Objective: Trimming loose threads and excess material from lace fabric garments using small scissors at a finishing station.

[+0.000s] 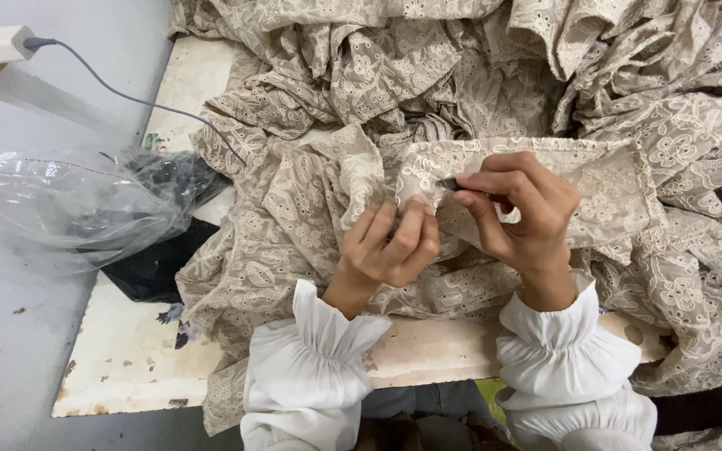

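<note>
Pinching lace fabric (495, 167), both hands

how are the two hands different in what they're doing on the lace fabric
The right hand pinches a small dark tool at its fingertips; the left hand holds no tool and grips a fold of the beige lace fabric. The right hand sits higher, the left lower and nearer the body. Both wear gathered white sleeves and touch the fabric.

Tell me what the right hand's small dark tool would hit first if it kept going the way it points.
Most likely the beige embroidered fabric pinched by the left hand; the right hand aims the dark tool leftward at it. Depth is unclear.
</note>
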